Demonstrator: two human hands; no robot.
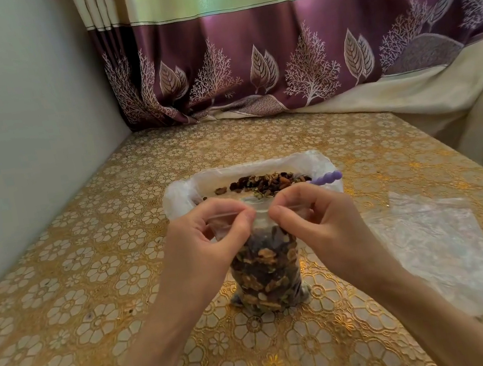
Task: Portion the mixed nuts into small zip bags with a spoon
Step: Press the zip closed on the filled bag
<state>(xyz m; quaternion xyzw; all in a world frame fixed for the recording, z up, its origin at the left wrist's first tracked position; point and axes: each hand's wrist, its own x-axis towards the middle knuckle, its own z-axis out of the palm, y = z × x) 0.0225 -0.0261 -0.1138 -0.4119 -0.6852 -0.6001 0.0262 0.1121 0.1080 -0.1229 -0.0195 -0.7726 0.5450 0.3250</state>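
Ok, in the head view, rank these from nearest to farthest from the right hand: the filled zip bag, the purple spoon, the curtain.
1. Filled zip bag: the right hand pinches its top edge, at the centre.
2. Purple spoon: just beyond the hand, resting in the lined container of nuts.
3. Curtain: far back, behind the table.

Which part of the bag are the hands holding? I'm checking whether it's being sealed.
Both hands pinch the zip bag at its top strip: left hand on the left half, right hand on the right.
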